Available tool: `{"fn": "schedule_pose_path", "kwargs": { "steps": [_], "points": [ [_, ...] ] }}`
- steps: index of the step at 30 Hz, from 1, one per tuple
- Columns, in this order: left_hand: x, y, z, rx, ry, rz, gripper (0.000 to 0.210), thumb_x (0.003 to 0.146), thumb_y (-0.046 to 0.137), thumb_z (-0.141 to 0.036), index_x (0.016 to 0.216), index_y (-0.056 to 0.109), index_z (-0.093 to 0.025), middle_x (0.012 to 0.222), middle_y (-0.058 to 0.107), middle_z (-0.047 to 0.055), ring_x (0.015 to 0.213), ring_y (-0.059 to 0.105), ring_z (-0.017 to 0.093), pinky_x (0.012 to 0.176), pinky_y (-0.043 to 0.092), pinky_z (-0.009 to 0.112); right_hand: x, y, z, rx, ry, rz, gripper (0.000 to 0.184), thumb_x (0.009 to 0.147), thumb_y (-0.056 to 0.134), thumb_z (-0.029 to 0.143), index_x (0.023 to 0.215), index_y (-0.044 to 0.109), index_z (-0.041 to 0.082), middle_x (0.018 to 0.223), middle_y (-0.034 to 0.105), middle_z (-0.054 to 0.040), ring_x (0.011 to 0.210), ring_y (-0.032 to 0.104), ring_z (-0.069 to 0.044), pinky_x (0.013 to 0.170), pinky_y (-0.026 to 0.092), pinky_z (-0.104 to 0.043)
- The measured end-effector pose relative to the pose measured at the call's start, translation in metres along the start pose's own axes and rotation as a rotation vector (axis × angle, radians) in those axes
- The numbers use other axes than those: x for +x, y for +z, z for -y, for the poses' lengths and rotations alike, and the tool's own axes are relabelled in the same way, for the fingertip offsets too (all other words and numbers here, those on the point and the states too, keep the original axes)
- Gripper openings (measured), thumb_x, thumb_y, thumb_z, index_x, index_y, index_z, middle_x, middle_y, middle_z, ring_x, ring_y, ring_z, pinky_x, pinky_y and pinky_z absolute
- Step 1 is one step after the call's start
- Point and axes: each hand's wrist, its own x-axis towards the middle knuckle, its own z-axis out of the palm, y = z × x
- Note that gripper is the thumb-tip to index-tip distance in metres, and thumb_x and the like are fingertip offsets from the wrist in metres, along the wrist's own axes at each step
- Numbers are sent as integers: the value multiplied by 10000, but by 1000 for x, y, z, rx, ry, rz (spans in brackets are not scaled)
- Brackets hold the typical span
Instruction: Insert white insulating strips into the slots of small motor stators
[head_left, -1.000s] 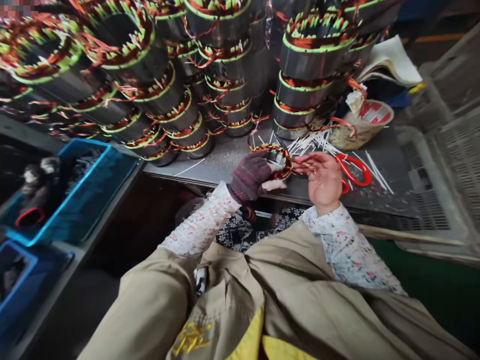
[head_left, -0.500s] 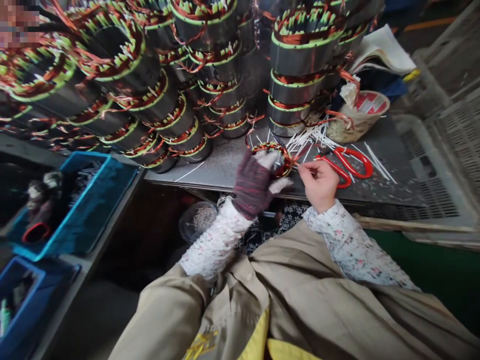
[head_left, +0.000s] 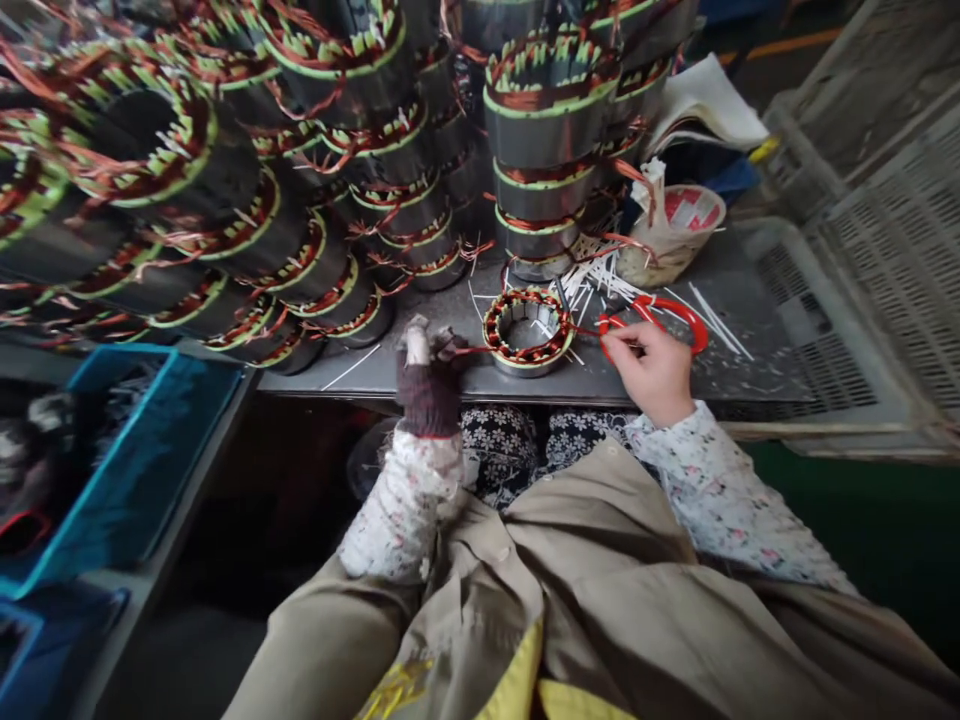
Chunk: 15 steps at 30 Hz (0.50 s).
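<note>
A motor stator [head_left: 527,368] with copper windings and a yellow-green rim lies flat near the front edge of the metal bench. My left hand [head_left: 430,372], in a dark striped glove with light fingertips, is left of it, closed on a reddish copper wire [head_left: 474,350] running from the stator. To the right, my bare right hand [head_left: 651,368] pinches another copper wire [head_left: 589,331] drawn out from the other side. Red-handled scissors [head_left: 694,322] lie just behind my right hand, their handles partly covered by it.
Stacked stators [head_left: 551,120] crowd the back and left of the bench. White thin sticks [head_left: 592,275] are scattered near a tub [head_left: 664,255]. A blue bin [head_left: 161,430] stands at left, plastic crates [head_left: 870,370] at right.
My left hand has moved off the stator to the left, now with a wire stretched from it. My right hand has shifted slightly right, drawing its wire outward. The camera view has shifted.
</note>
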Motion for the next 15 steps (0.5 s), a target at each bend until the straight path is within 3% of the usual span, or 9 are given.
{"fn": "schedule_pose_path", "kwargs": {
  "steps": [2, 3, 5, 7, 9, 12, 15],
  "points": [
    [-35, -3, -10, -53, 21, -37, 617, 1059, 190, -703, 1342, 584, -321, 947, 773, 30, 776, 754, 160, 708, 653, 394, -2, -1, 7, 35, -13, 8, 200, 890, 661, 396, 806, 719, 224, 744, 746, -32, 641, 655, -185, 648, 523, -346],
    [-49, -4, -18, -51, 57, -20, 532, 1069, 287, -664, 1292, 602, -298, 952, 779, 42, 752, 756, 167, 667, 649, 377, -3, -3, 11, 61, -29, 17, 205, 895, 659, 402, 802, 714, 228, 734, 738, -26, 636, 652, -183, 642, 522, -345],
    [-60, -5, -33, 85, 247, 193, 353, 1017, 573, -554, 1239, 650, -290, 1086, 790, 65, 961, 783, 211, 837, 672, 418, 1, -8, 15, 127, -79, 37, 228, 919, 637, 419, 801, 705, 236, 757, 735, -23, 681, 669, -188, 666, 539, -353],
    [-45, -7, -45, 188, 428, 282, 388, 895, 768, -497, 1229, 691, -313, 1316, 740, 64, 1274, 694, 280, 1154, 543, 544, 14, -16, 15, 156, -109, -23, 267, 954, 589, 433, 794, 687, 243, 802, 737, -33, 767, 691, -201, 733, 562, -376],
    [-12, -8, -48, 407, 620, 305, 427, 904, 751, -492, 1280, 683, -301, 1443, 676, 74, 1428, 578, 328, 1280, 354, 662, 35, -25, 9, 93, -112, -164, 275, 966, 563, 422, 784, 666, 243, 828, 730, -46, 827, 692, -215, 791, 563, -401],
    [33, -6, -44, 468, 811, 492, 261, 1012, 583, -460, 1151, 724, -291, 1225, 785, 48, 1242, 703, 268, 1233, 429, 629, 83, -30, -5, -93, -107, -290, 178, 926, 612, 351, 803, 667, 234, 841, 715, -58, 857, 664, -231, 838, 544, -422],
    [39, 2, -43, 437, 791, 547, 252, 1029, 562, -421, 1111, 735, -258, 1116, 812, 41, 1106, 754, 232, 1172, 505, 557, 133, -22, -13, -228, -86, -207, 71, 861, 688, 272, 820, 698, 216, 867, 719, -73, 879, 637, -244, 897, 520, -447]
  ]
}}
